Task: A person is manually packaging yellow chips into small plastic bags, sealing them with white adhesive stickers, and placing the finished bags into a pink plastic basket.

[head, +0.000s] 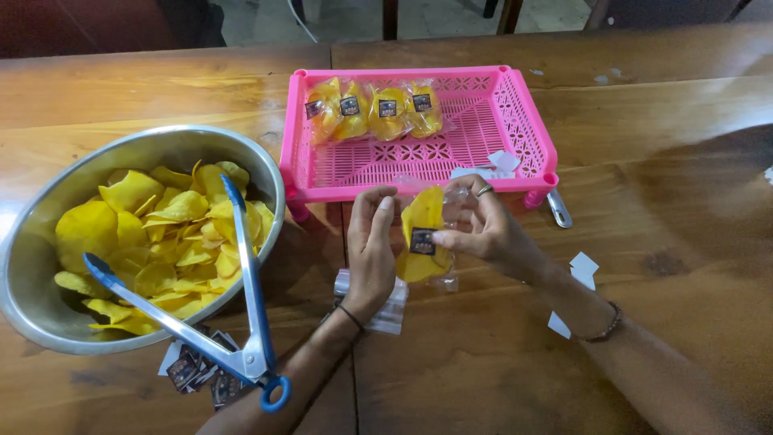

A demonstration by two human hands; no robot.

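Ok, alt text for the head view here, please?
Both hands, left hand and right hand, hold a clear packet of yellow chips over a wooden table. A steel bowl of chips with tongs sits left; a pink tray with four filled packets lies beyond.

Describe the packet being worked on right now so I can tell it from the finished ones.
Start at the pink plastic tray on the wooden table; four sealed packets of chips lie in a row at its back. Just in front of the tray, the left hand and right hand hold one clear packet of yellow chips with a dark square label. It alone is off the tray.
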